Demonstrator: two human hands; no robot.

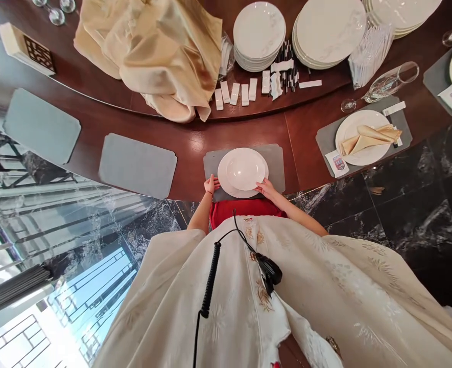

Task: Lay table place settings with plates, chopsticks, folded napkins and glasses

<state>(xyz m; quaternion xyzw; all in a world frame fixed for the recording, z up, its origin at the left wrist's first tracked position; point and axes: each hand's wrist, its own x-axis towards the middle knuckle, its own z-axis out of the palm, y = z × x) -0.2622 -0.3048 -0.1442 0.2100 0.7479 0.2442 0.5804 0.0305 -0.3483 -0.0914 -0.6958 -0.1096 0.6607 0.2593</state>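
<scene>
A white plate (pixel 223 180) rests on a gray placemat (pixel 276 163) at the near edge of a curved, dark red-brown worktop (pixel 195 148), with a smaller white dish (pixel 245 168) sitting on it. At the plate's left rim is the person's left hand (pixel 212 184), fingers stretched out and thumb apart. The right hand (pixel 264 187) meets the lower right rim of the dishes with its fingertips; whether it grips them or merely touches them cannot be told.

To the left lie two more gray placemats, a nearer one (pixel 137 166) and a farther one (pixel 42 126). To the right, a place setting shows a white plate bearing a folded gold napkin (pixel 375 139), a printed white packet (pixel 337 163) overlapping the placemat's corner, and a clear stemmed glass (pixel 392 82) beyond.

Along the raised inner tier, a heap of gold satin cloth (pixel 160 51) sits left of three stacks of white plates (pixel 259 30). Small white rests (pixel 234 94) and dark, slender sticks (pixel 286 53) lie among them, near a plastic-wrapped bundle (pixel 371 53). A black coiled cord (pixel 211 281) hangs before the person's pale, patterned garment (pixel 229 327).
</scene>
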